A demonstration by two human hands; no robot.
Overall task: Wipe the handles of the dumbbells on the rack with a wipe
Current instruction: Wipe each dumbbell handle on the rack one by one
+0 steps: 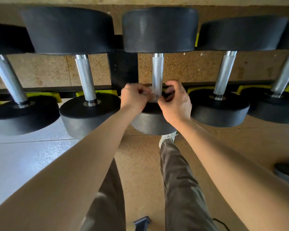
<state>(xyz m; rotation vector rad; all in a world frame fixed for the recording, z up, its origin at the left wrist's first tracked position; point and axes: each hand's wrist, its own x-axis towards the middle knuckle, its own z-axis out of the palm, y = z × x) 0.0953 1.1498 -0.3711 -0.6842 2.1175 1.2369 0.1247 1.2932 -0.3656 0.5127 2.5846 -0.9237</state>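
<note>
Several black dumbbells with knurled silver handles lie side by side on a black rack with yellow cradles (197, 88). The middle dumbbell's handle (157, 70) runs away from me. A thin, pale, translucent wipe (154, 95) is wrapped around the near end of that handle. My left hand (135, 95) pinches the wipe's left end with curled fingers. My right hand (175, 100) grips the wipe's right end, fingers curled beside the handle. Both hands hide the joint between the handle and the near weight head (150, 122).
Neighbouring handles stand left (85, 75) and right (224, 72) of the middle one. Below are a cork-coloured floor (140, 164), a grey floor patch at left, my legs and a white shoe (168, 139). Another black weight (287, 174) lies at the lower right.
</note>
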